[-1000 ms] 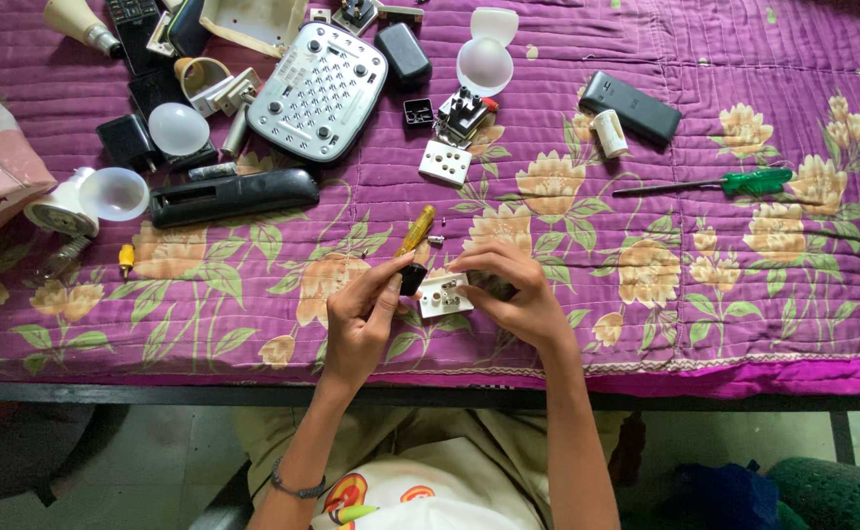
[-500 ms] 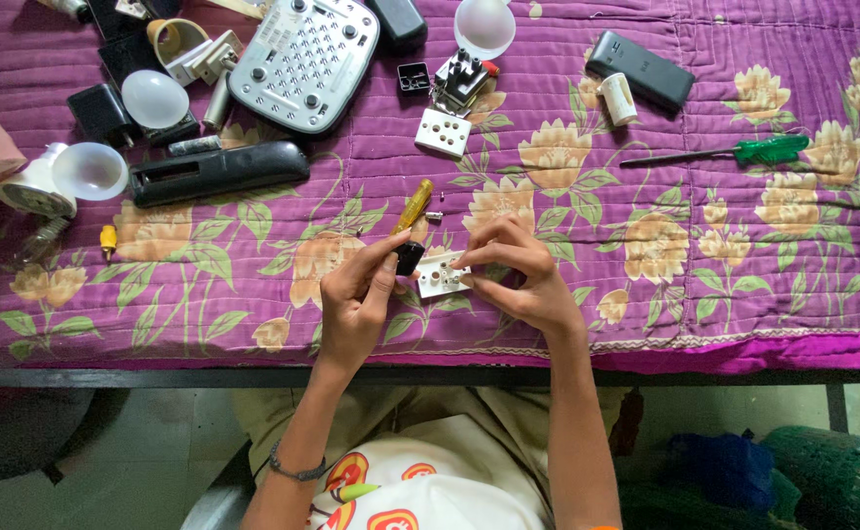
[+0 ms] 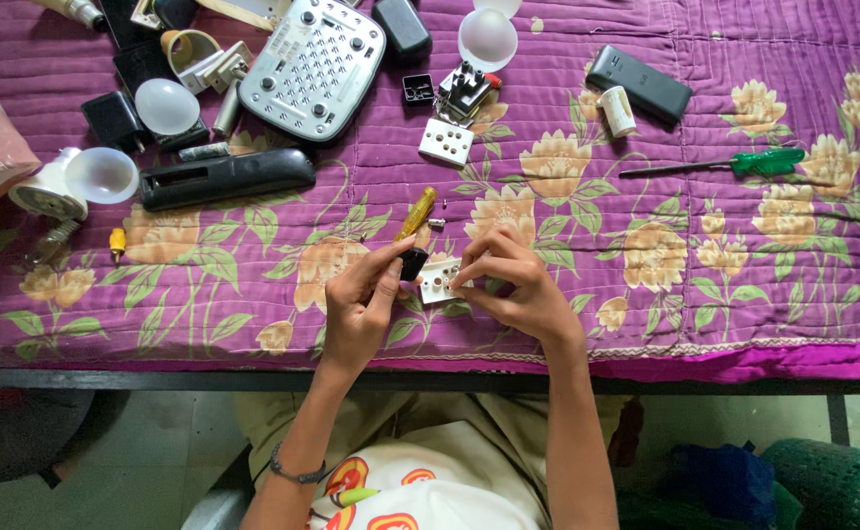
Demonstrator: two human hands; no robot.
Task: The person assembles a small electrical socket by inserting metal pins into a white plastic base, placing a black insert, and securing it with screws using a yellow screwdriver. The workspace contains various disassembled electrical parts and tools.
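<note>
The left hand (image 3: 361, 304) pinches a yellow-handled screwdriver (image 3: 414, 224) against a small white plastic socket plate (image 3: 439, 280), which the right hand (image 3: 513, 285) grips just beside it on the purple floral tabletop (image 3: 253, 245); the step looks like working a screw, calling for steady alignment.

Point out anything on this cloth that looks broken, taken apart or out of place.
Several things lie dismantled: the socket plate beside its exposed switch body, and loose bulb domes off their bases. The left hand and right hand hold another white socket plate.
</note>
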